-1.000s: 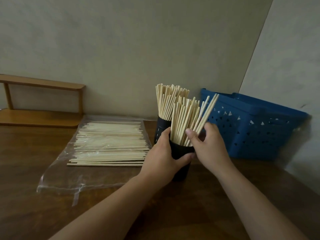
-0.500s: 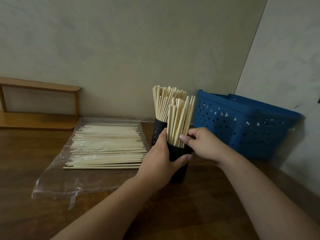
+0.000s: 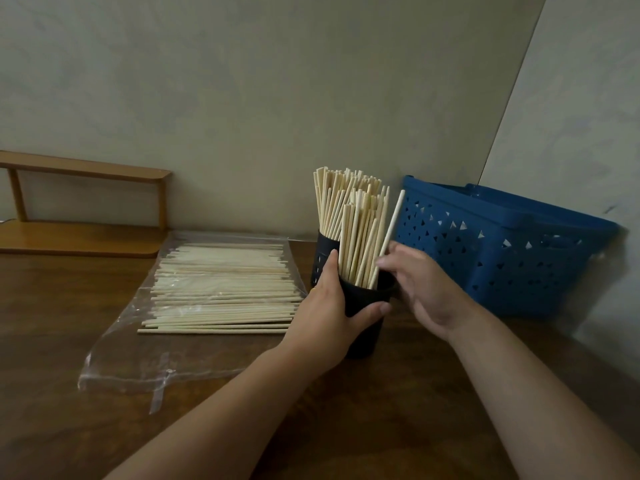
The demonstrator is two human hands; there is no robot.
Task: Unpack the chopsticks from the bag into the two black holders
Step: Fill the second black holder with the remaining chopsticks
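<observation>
Chopsticks (image 3: pixel 360 244) stand in the near black holder (image 3: pixel 363 306), which the left hand (image 3: pixel 332 313) grips; the right hand (image 3: pixel 419 285) pinches one leaning chopstick (image 3: pixel 393 220) beside them.

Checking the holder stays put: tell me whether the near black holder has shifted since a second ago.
No. The near black holder sits just in front of the far holder, as before.

Dim even light, soft shadows, wide-angle bending at edges
</observation>
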